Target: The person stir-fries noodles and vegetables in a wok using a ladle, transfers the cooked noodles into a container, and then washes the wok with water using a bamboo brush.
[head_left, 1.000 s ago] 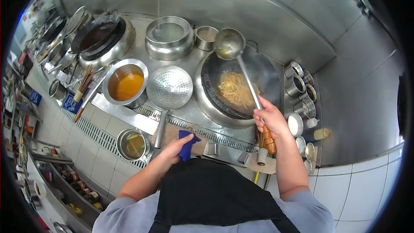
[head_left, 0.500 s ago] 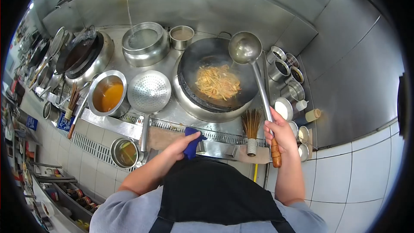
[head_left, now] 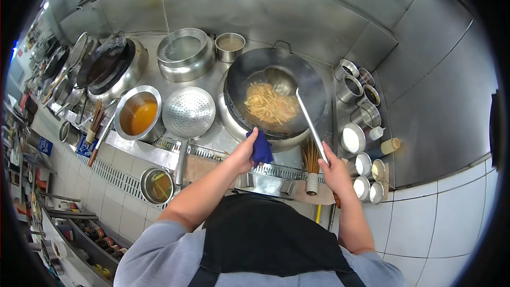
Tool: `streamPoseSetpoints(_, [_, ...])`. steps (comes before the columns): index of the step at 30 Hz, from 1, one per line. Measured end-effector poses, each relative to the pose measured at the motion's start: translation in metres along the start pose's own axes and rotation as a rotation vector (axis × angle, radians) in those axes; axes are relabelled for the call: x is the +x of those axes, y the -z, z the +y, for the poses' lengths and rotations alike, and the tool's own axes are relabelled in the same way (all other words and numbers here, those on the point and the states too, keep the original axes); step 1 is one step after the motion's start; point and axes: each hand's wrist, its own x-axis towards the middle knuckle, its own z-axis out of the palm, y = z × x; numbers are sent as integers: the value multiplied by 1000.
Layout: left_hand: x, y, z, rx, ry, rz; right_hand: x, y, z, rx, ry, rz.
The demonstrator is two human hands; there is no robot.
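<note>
My left hand (head_left: 244, 155) is closed on a folded blue cloth (head_left: 262, 149) at the near edge of the black wok (head_left: 311, 74). Whether the cloth pinches the rim I cannot tell. Fingers wrapped round its long handle, my right hand (head_left: 336, 174) grips a metal ladle (head_left: 280, 81), whose wooden end shows below the palm. The ladle's bowl is down inside the wok, touching or just behind a heap of pale yellow-brown stir-fried strips (head_left: 271, 105). Some haze hangs over the food.
Left of the wok lie a perforated strainer (head_left: 189, 111) and a pot of orange liquid (head_left: 139, 114). A bamboo brush (head_left: 311, 172) stands near my right hand. Several seasoning tins (head_left: 353, 138) line the right side. A steel wall (head_left: 265, 10) rises behind.
The ladle has swung down from above the wok's right edge into the wok beside the food. My left hand has brought the blue cloth forward and right, up to the wok's near rim.
</note>
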Motion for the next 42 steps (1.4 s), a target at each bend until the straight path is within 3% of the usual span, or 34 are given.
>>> streamPoseSetpoints(3, [24, 1, 5, 79, 54, 98, 18, -6, 31, -120, 126, -74])
streamPoseSetpoints(5, [36, 1, 3, 94, 76, 138, 30, -5, 0, -568, -246, -155])
streamPoseSetpoints(8, [47, -11, 9, 37, 81, 202, 39, -32, 5, -670, -151, -67])
streamPoseSetpoints(11, [96, 8, 11, -13, 251, 192, 17, -13, -12, -674, -97, -113])
streamPoseSetpoints(13, [91, 6, -21, -74, 43, 249, -7, 13, -11, -700, -46, -74])
streamPoseSetpoints(16, [-11, -57, -11, -138, 50, 360, -37, 66, -13, -577, -34, -64])
streamPoseSetpoints(19, [-10, -63, -7, -188, 92, 379, -50, 87, -31, -400, -166, -193])
streamPoseSetpoints(21, [11, -63, 2, -201, 81, 310, -34, 68, -12, -507, -76, -156])
streamPoseSetpoints(26, [23, 28, -80, -26, -44, 345, -5, 11, -6, -696, -97, 89])
streamPoseSetpoints(29, [-30, 24, -77, 151, 176, 482, -20, 24, -18, -623, -117, 109])
streamPoseSetpoints(31, [-31, 10, -67, -39, 165, 403, -27, 47, -17, -575, -92, 62])
streamPoseSetpoints(34, [-31, -45, -14, -59, 111, 463, -42, 84, -33, -424, -91, -109])
streamPoseSetpoints(36, [-35, -70, 17, -107, 128, 303, -36, 96, -31, -372, -72, -167])
streamPoseSetpoints(39, [-19, -57, 28, -145, 166, 173, -16, 75, -7, -398, 5, -244])
streamPoseSetpoints(41, [-4, -32, 6, -121, 171, 177, 5, 43, -10, -580, -41, -123])
streamPoseSetpoints(42, [-4, -25, -16, -97, 74, 242, 5, 27, -10, -572, -51, -118])
